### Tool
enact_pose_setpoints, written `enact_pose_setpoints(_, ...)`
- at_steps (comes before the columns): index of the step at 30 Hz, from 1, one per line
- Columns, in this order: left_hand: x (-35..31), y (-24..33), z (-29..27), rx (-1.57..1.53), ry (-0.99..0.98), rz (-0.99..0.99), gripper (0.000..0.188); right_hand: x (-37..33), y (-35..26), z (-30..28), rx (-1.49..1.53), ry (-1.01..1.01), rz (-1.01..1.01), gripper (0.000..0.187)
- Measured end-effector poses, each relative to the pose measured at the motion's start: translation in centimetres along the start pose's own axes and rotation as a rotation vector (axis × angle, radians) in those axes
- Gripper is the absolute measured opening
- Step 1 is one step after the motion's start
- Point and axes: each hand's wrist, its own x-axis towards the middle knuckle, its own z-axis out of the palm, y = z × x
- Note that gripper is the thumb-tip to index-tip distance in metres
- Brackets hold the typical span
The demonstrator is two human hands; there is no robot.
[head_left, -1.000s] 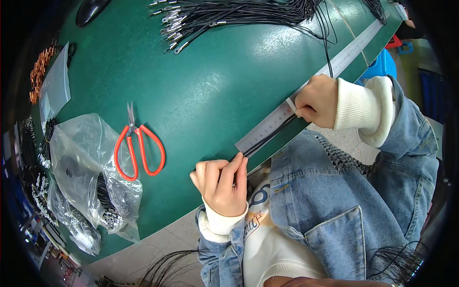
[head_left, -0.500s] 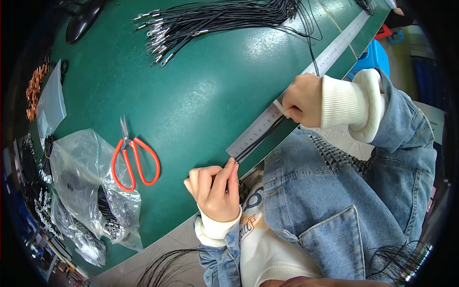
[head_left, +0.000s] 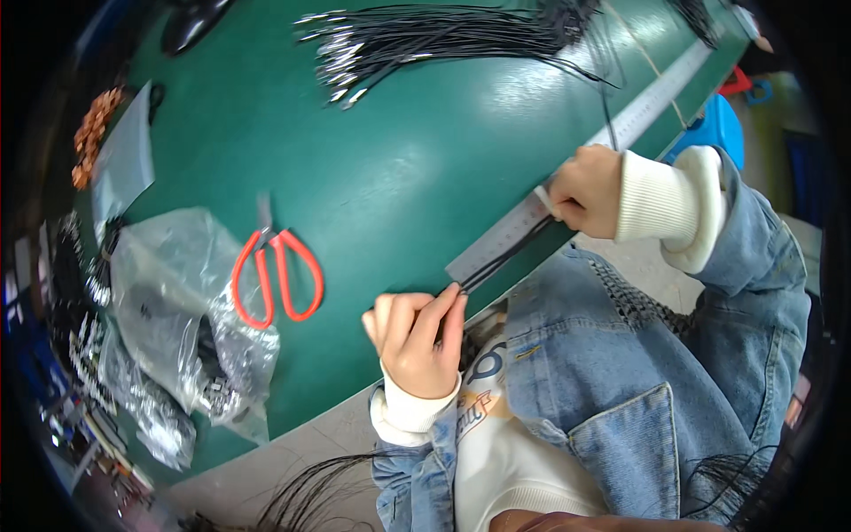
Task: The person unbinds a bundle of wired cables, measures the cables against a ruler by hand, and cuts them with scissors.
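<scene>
Thin black cables (head_left: 511, 254) stretch between my two hands, along the near edge of a steel ruler (head_left: 496, 241) lying on the green table. My left hand (head_left: 418, 344) pinches the cable ends between thumb and forefinger at the ruler's near left end. Further up the ruler, my right hand (head_left: 587, 191) is closed in a fist around the cables. A small white strip (head_left: 546, 201) shows at its fingers; what it belongs to is unclear. Behind the fist the cables run on toward the far side. Red-handled scissors (head_left: 268, 238) lie left of my hands.
A bundle of black cables (head_left: 452, 40) with metal end lugs lies at the back. Clear plastic bags (head_left: 168, 266) with cables inside sit at the left, near copper-coloured parts (head_left: 95, 133) and a flat translucent bag (head_left: 124, 164). A blue stool (head_left: 716, 133) stands beyond the table's right edge.
The whole view has shifted, so everything appears further right and slightly higher, with some blur. Both hands keep the same grip and place along the ruler.
</scene>
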Motion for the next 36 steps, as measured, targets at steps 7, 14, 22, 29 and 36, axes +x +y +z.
enact_pose_setpoints(7,2.6,-4.3,-6.9,0.453,0.352,-0.102,0.031,-0.4,0.5,0.4,0.077,0.081,-0.065,0.014)
enact_pose_setpoints(14,3.8,-6.4,-7.0,0.742,0.151,-0.086,0.034,-1.1,1.5,-0.7,0.384,-0.014,-0.135,0.018)
enact_pose_setpoints(22,0.7,3.0,-4.6,-0.413,-0.085,-0.148,0.026,-2.0,1.5,-0.4,0.703,0.139,-0.356,0.022)
enact_pose_setpoints(29,1.8,5.2,-0.4,-0.469,-0.543,-0.229,0.045,-2.5,0.1,-0.7,0.7,0.287,-0.394,0.019)
enact_pose_setpoints(36,2.6,5.7,1.4,-0.473,-0.478,-0.213,0.043,-2.7,-0.2,-0.3,0.654,0.311,-0.437,0.019)
